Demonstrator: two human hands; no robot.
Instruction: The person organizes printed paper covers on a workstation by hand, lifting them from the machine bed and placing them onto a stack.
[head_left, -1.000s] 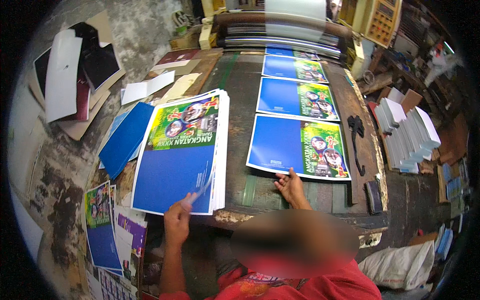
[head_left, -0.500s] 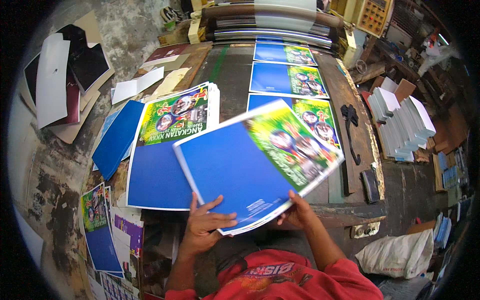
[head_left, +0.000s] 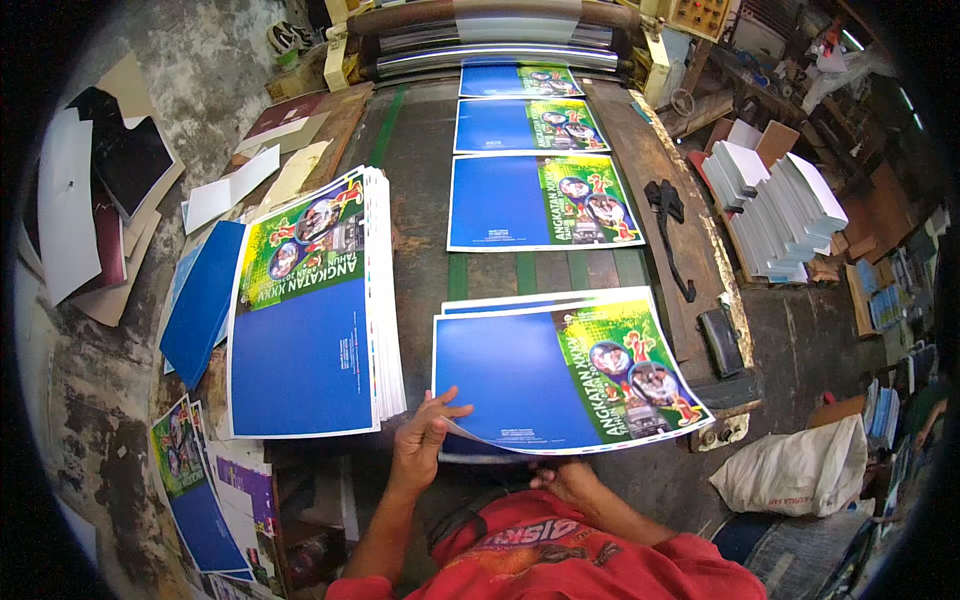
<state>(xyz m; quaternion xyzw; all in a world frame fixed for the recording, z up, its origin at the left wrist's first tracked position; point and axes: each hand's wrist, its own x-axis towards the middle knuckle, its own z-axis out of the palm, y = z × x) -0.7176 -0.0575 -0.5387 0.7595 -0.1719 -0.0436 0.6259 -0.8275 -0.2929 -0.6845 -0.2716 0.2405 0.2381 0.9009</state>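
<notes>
A few blue-and-green printed cover sheets point(head_left: 500, 375) are in front of me, their lower edge bowed up in the middle and overhanging the table. At their lower left corner, my left hand point(head_left: 418, 440) is closed round the edge with the fingers on top. Under the lower edge is my right hand point(head_left: 565, 482), curled and gripping the sheets from below; its fingertips are partly hidden. To the left lies a thick stack of the same covers point(head_left: 295, 365). Beyond the held sheets, a row of covers point(head_left: 510, 205) lies on the table, leading to the rollers.
A roller machine point(head_left: 490, 60) stands at the far end of the table point(head_left: 410, 130). Folded blue card point(head_left: 203, 300) lies left of the stack. A black strap point(head_left: 672, 240) and dark pouch point(head_left: 718, 342) rest by the right edge. White paper stacks point(head_left: 780, 205) stand further right.
The held sheets have come down and turned level, nearer me. My right hand has moved below their lower edge. The row of covers shows a gap of bare table before the held sheets.
</notes>
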